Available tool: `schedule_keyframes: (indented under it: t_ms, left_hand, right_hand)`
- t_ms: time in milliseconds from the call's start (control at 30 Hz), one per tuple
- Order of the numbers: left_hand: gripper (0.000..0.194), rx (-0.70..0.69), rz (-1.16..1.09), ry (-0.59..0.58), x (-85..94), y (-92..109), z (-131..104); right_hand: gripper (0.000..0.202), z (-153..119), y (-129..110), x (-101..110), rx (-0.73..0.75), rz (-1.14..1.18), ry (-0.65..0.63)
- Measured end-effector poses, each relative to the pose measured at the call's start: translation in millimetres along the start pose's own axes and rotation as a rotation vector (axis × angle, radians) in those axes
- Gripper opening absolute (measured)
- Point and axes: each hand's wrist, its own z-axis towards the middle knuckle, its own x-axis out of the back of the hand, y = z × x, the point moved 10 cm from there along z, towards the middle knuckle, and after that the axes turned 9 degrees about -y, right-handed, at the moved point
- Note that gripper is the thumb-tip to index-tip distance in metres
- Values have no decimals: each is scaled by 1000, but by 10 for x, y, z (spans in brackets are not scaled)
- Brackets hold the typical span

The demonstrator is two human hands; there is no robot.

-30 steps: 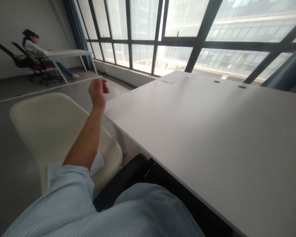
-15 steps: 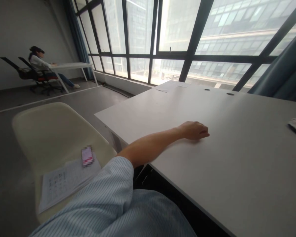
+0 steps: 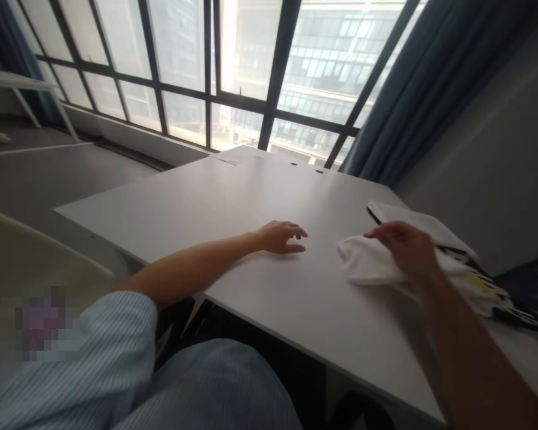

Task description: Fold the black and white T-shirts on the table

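My left hand (image 3: 283,237) is over the white table (image 3: 197,197), fingers apart and slightly bent, with nothing in it. Further right, my right hand (image 3: 406,248) pinches a white cloth (image 3: 370,263) between thumb and fingers. The cloth's near-left end lies on or just above the tabletop; its rest stretches back under my right forearm. Behind it is another folded white piece with a dark edge (image 3: 412,222). Black, white and yellow patterned fabric (image 3: 488,289) trails to the right; whether it belongs to the same cloth I cannot tell.
A pale chair (image 3: 36,257) with a blurred pink item (image 3: 42,319) stands at the left. Papers (image 3: 233,159) lie on the table's far edge. Beyond are windows and a blue curtain (image 3: 385,113). Another white table (image 3: 22,80) is at the far left.
The view has swung right. My right hand has come into view, closed on the white cloth. The fingers of my left hand have spread from a looser curl. The seated person has left the view.
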Motion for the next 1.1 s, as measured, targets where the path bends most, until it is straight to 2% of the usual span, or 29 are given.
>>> schedule_keyframes:
  t_ms: [67, 133, 267, 367, 433, 500, 600, 667, 733, 767, 800, 867, 900, 1000, 1100]
  left_hand:
    - [66, 13, 1, -53, -104, 8, 4]
    - [80, 28, 9, -96, -159, 3, -8]
    - [81, 12, 10, -161, -183, 74, -37]
    - [80, -84, -19, -261, -245, 287, -59]
    - [84, -138, -40, -327, -297, 442, -75]
    - [90, -135, -43, -342, -322, 534, -70]
    - [99, -58, -25, -286, -308, 557, -33]
    - [85, -32, -27, -202, -241, 554, -9]
    - [47, -45, -101, -67, -98, 540, 7]
    - [30, -47, -187, 22, 4, 501, 8]
    - [24, -39, -309, 117, 112, 425, 3]
    - [37, 22, -632, 290, 274, 157, -17]
    - [43, 70, -804, 353, 308, -12, -26]
    - [49, 250, -1212, 494, 295, -549, -85]
    - [49, 398, -1348, 627, 278, -994, -239]
  right_hand:
    - [34, -138, 165, 154, -44, -23, -8]
    - [37, -213, 324, 193, -99, -38, -48]
    - [47, -230, 643, 87, -227, -104, -173]
    - [31, -207, 712, -26, -273, -222, -278]
    - [22, -186, 605, -100, -250, -273, -322]
    - [26, -173, 395, -167, -202, -237, -327]
    - [39, -181, -23, -264, -103, 98, -304]
    - [47, -187, -271, -296, -36, 472, -278]
    - [51, -171, -356, -235, -19, 768, -185]
    - [50, -160, -326, -169, -25, 852, -110]
    - [49, -152, -266, -99, -36, 891, -37]
    - [45, -145, -114, -4, -67, 861, 42]
    - [43, -140, -55, -5, -80, 800, 20]
    - [41, -147, 6, -142, -84, 509, -169]
    - [32, -180, -92, -289, -40, 262, -305]
